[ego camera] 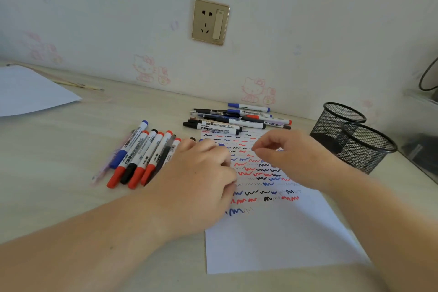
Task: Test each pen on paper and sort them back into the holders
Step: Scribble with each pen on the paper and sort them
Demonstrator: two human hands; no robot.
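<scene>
A white paper (272, 239) covered with red, blue and black test squiggles lies on the desk. My left hand (201, 173) is palm down at its left edge, fingers curled over a few pens whose dark and blue ends (221, 144) poke out past the knuckles. Over the top of the paper, my right hand (291, 156) hovers with thumb and forefinger slightly apart and nothing in it. A row of whiteboard markers (139, 156) lies left of my left hand. Another pile of pens (237, 118) lies beyond the paper. Two black mesh holders (339, 123) (369, 147) stand at the right.
The wall with a gold socket (209, 22) runs close behind the desk. A loose white sheet (28, 90) and thin sticks (78, 84) lie at the far left. Dark items (422, 149) and a cable (426, 76) sit at the right edge.
</scene>
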